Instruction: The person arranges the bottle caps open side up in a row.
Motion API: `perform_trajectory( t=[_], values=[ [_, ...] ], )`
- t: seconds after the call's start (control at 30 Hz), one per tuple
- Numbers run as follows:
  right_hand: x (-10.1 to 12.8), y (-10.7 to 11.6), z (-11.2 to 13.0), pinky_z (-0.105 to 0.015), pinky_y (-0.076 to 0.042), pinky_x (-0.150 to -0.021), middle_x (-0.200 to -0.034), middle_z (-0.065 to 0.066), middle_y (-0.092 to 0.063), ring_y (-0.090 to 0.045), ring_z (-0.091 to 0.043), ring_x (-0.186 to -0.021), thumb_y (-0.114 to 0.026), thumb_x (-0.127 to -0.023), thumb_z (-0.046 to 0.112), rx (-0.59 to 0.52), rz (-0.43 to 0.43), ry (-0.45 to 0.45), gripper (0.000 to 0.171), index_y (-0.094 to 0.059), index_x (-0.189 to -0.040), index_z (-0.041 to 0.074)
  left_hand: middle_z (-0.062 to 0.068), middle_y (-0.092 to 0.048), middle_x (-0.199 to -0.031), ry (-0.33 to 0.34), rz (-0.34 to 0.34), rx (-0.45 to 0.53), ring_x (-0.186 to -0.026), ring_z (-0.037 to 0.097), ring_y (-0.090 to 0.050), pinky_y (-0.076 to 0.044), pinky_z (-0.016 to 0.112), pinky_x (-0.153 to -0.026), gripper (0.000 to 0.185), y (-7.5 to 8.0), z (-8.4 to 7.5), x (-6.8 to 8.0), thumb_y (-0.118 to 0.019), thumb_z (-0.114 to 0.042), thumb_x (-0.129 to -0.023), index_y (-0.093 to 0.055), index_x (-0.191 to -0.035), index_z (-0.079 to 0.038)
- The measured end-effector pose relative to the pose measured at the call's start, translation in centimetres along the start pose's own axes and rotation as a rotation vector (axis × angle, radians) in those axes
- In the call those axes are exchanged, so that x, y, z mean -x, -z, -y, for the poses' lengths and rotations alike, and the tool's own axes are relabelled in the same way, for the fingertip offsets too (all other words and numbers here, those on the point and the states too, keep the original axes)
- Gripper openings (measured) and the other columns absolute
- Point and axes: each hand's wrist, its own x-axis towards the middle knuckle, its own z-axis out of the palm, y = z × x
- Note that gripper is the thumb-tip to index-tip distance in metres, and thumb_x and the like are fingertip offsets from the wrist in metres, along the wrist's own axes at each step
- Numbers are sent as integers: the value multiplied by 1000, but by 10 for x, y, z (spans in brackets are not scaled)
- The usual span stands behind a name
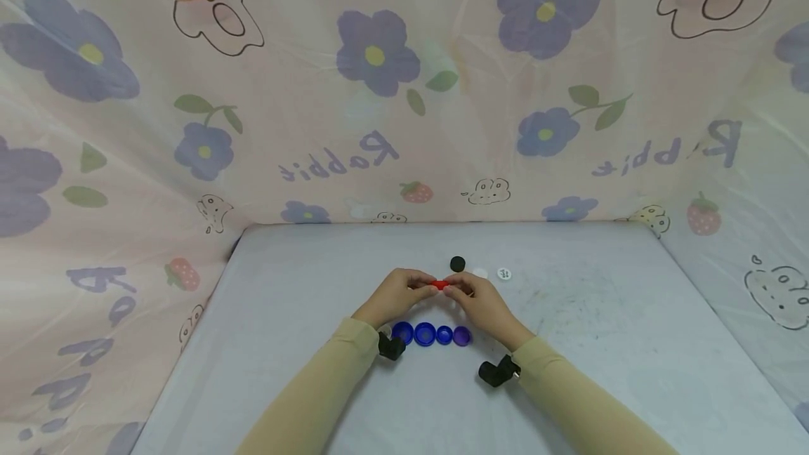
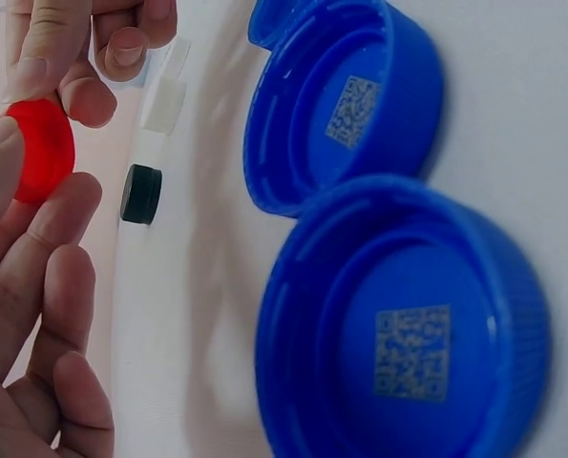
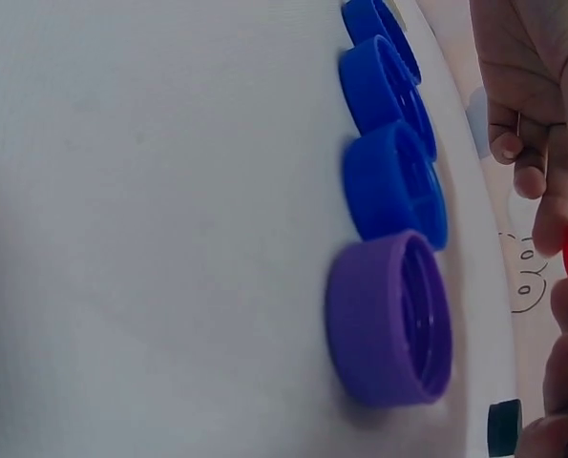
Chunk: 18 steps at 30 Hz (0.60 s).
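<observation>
While my left hand (image 1: 393, 298) pinches the red cap (image 1: 439, 285) between thumb and fingers, my right hand (image 1: 483, 304) grips its other side, so both are clamped on the one piece. It looks to be off the table (image 1: 303, 265), between a row on my side and some loose caps toward the far edge.

Just on my side of the grip, the row runs parallel to the far edge: a first blue cap (image 1: 402, 333), a second blue cap (image 1: 425, 334), a small blue cap (image 1: 444, 335), then the purple cap (image 1: 462, 336) at the end toward the right edge. They sit hollow side up, close together. A pale thing (image 1: 384, 329) shows at the left end, too covered by my wrist camera (image 1: 392, 347) to identify.

Judging by this layout, I take the row as the part done and the red cap as the piece in work, not yet set down. Beyond my hands, nearer the far edge, the black cap (image 1: 458, 263), the white cap (image 1: 482, 272) and the marked cap (image 1: 503, 274) lie outside the row, so I would count those three as left.
</observation>
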Motion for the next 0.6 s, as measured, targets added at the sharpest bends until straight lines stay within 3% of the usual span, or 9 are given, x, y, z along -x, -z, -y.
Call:
perform_trajectory(
  t=[0.17,0.37,0.6],
  values=[
    [0,0,0,-35,-47,-73,-96,-1,-68,-59,-18,-86,-57,-99,30,-17,-7,-8,16,-68,-107,22,-14,-68,-100,13,-7,3,-94,7,-60,-49,32,-84,24,-1,0,0,-65,-38,-93,-73,-109,-23],
    [0,0,1,-33,-44,-67,-90,-1,-67,-54,-18,-77,-55,-99,33,-14,-20,-34,19,-69,-100,20,-14,-69,-90,7,-15,19,-88,11,-60,-47,34,-82,20,-2,0,0,-63,-36,-94,-74,-103,-21],
    [0,-1,-1,-31,-44,-66,-87,-3,-66,-54,-18,-75,-55,-99,34,-36,-20,-50,23,-69,-96,17,-11,-70,-91,17,-17,28,-88,11,-59,-46,34,-82,19,-3,0,0,-64,-35,-94,-74,-103,-21]
  ],
)
